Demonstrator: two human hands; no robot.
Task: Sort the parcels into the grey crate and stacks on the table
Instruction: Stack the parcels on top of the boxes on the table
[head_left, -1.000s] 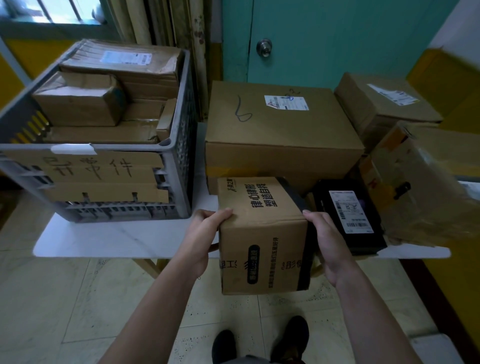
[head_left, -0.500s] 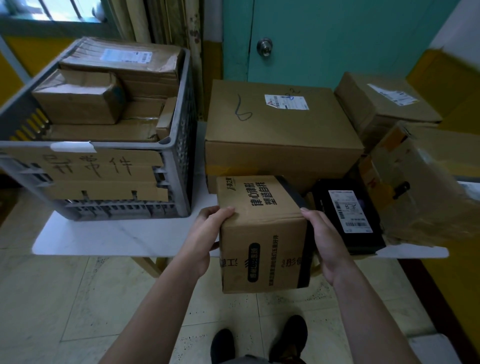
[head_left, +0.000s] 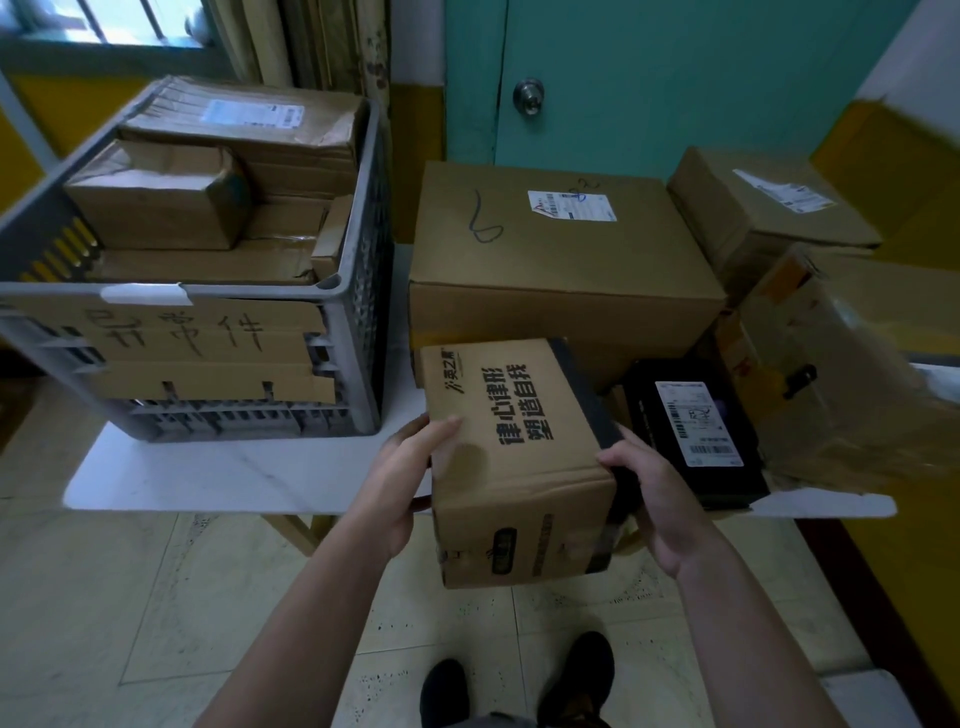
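Note:
I hold a brown cardboard parcel (head_left: 511, 447) with black printed characters between both hands, at the front edge of the white table (head_left: 249, 475). My left hand (head_left: 410, 486) grips its left side, thumb on top. Its dark right side is gripped by my right hand (head_left: 654, 501). The grey crate (head_left: 358, 332) stands at the left on the table, filled with several brown parcels (head_left: 156, 202) and carrying a handwritten cardboard sign on its front. A large brown box (head_left: 550, 260) with a white label sits just behind the held parcel.
A flat black parcel (head_left: 691, 431) with a white label lies to the right of the held one. More cardboard boxes (head_left: 769, 213) and a crumpled plastic-wrapped parcel (head_left: 852, 374) crowd the right side. A teal door (head_left: 675, 78) is behind. My shoes (head_left: 519, 686) stand on tiled floor.
The held parcel has shifted very slightly up and forward toward the table; both hands keep the same grip.

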